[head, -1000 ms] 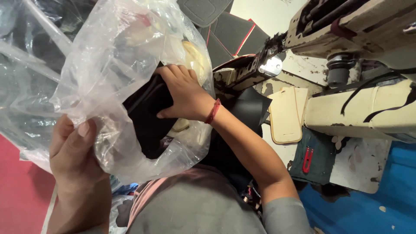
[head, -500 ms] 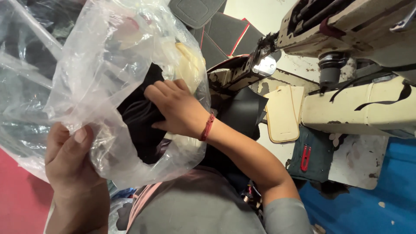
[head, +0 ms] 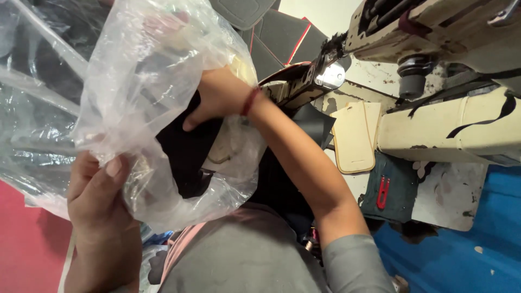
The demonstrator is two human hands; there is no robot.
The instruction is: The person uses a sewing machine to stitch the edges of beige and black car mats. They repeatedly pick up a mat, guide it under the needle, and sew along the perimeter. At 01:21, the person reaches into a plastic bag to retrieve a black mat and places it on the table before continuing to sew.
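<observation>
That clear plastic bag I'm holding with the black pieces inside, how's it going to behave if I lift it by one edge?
The clear plastic bag looks thin and floppy: it crumples around the left hand pinching its edge. It will probably sag where the black pieces sit. The film looks glossy, so it may slip through a loose pinch while the right hand is inside.

Two bare hands, no gloves, no rings visible. Left hand [head: 95, 190]: short, unpainted nails on thumb and forefinger; wrist below it bare, no band or sleeve in frame. Right hand [head: 217, 97]: thin dark-red thread bracelet [head: 248, 101] wound close about the wrist just behind it. Forearm behind bracelet uncovered up to the elbow. Grey sleeve [head: 353, 263] cuffed at the elbow, plain knit, no print. Grey garment [head: 244, 255] over the torso, pinkish trim [head: 176, 252] along its left edge.
</observation>
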